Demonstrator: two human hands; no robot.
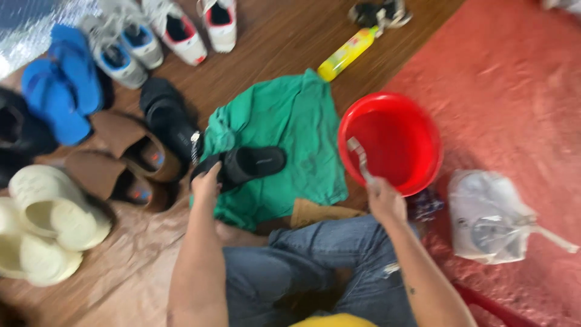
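My left hand (pixel 207 183) grips the heel end of a black slide sandal (pixel 248 164), which lies across a green cloth (pixel 284 127) spread on the floor. My right hand (pixel 384 200) holds a brush by its handle; the brush (pixel 358 158) points into a red plastic basin (pixel 423 139) beside the cloth. My knees in blue jeans (pixel 308 266) are just below both hands.
Footwear lines the left: cream clogs (pixel 42 224), brown slippers (pixel 121 163), another black sandal (pixel 169 115), blue flip-flops (pixel 60 85), grey and white sneakers (pixel 181 30). A yellow bottle (pixel 347 53) lies beyond the cloth. A clear plastic bag (pixel 490 215) sits on the red mat at right.
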